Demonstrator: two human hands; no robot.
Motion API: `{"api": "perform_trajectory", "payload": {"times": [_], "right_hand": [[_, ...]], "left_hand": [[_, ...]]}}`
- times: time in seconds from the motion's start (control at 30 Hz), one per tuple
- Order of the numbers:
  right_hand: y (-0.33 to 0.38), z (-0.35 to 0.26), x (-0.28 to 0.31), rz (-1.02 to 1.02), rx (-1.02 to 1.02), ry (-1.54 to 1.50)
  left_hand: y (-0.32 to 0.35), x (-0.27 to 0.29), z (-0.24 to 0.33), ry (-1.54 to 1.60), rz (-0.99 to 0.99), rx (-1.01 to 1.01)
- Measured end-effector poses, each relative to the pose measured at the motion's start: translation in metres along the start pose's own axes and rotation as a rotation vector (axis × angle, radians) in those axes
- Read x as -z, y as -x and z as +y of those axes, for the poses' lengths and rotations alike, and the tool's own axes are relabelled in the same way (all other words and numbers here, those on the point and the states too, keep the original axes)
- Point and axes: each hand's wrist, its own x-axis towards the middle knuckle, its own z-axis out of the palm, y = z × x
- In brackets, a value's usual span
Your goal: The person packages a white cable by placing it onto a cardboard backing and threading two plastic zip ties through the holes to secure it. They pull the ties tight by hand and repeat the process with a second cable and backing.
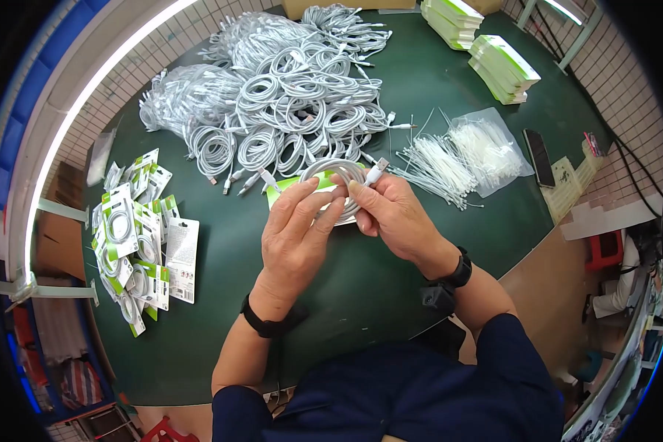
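Note:
Between my hands is a coiled white charging cable (313, 171), a plug standing out near each hand. My left hand (296, 234) has its fingers curled round the coil's left side. On the right side, my right hand (390, 214) pinches the coil between thumb and fingers, just below one white plug (378, 169). Behind the coil lies a green and white card (274, 193), partly hidden by the cable and my fingers. Just beyond my hands spreads a large pile of coiled white cables (287, 99).
White cable ties (436, 168) lie loose beside a clear bag of ties (486, 147), with a black phone (540, 158) to their right. Carded cables (129, 243) are heaped at the left. Two stacks of green and white cards (502, 70) stand at the back right of the dark green table (221, 353).

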Motion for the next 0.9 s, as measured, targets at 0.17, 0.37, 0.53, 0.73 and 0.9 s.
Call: {"api": "perform_trajectory", "payload": {"times": [0.17, 0.37, 0.53, 0.73, 0.9], "right_hand": [[-0.002, -0.004, -0.003, 0.165, 0.050, -0.112], [-0.002, 0.007, -0.006, 0.152, 0.149, -0.001], [-0.003, 0.025, -0.022, 0.078, 0.129, 0.454], [-0.001, 0.034, -0.040, 0.027, 0.050, 0.310], [0.001, 0.041, -0.057, 0.075, 0.010, -0.264]], "left_hand": [[0.011, 0.010, 0.021, 0.121, 0.032, 0.136], [0.024, 0.020, 0.033, 0.852, -0.047, 1.005], [0.027, 0.012, 0.015, 1.396, 0.170, 1.303], [0.042, 0.013, -0.009, 1.795, 0.415, 1.502], [0.054, 0.007, -0.021, 2.157, 0.617, 1.310]]}}
